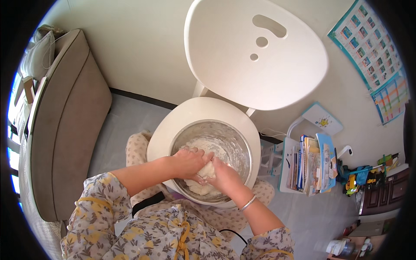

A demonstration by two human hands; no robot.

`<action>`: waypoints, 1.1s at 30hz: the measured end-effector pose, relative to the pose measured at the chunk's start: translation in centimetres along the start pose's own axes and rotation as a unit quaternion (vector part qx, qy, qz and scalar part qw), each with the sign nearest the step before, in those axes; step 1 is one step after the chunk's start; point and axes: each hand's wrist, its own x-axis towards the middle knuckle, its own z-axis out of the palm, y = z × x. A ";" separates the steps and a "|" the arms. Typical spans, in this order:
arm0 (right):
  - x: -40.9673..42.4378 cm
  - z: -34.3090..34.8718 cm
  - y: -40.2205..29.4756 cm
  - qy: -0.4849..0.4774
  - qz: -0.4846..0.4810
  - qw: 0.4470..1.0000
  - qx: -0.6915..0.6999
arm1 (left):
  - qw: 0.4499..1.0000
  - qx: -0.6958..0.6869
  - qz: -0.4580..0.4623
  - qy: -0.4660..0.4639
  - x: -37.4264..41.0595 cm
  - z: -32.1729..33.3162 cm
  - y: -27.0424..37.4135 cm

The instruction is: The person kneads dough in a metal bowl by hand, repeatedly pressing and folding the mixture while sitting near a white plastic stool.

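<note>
A round metal bowl (249, 156) stands on the seat of a white chair (191, 110). Inside it lies pale dough (199, 188), with floury residue smeared over the bowl's wall. My left hand (191, 161) comes in from the left and grips the dough from above, fingers curled. From the right, my right hand (226, 177) presses on the same lump, its fingertips meeting those of my left hand. A silver bracelet circles my right wrist. Part of the dough is hidden under both hands.
The chair's white backrest (260, 71) rises beyond the bowl, near the wall. To the left is an upholstered bed frame (74, 130). At the right, books and folders (312, 162) fill a small desk-like stand with a lamp (321, 118); toys (357, 178) lie beyond it.
</note>
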 end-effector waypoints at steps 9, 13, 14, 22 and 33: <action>4.1 0.6 2.6 0.055 0.007 0.995 -0.087 | 0.993 -0.062 -0.066 -0.073 4.3 -1.2 -2.2; 5.3 0.0 2.6 0.027 0.046 0.995 -0.087 | 0.994 -0.036 -0.092 -0.047 5.1 -0.9 -2.3; 5.5 0.2 2.7 0.027 0.049 0.995 -0.082 | 0.993 -0.033 -0.099 -0.047 5.2 -0.6 -2.3; 5.2 -0.3 2.5 0.009 0.076 0.996 -0.042 | 0.992 -0.008 -0.125 -0.020 4.3 -1.1 -1.1; 0.3 -5.3 1.8 -0.071 -0.008 0.993 0.090 | 0.994 0.024 -0.048 0.093 0.8 -2.2 0.6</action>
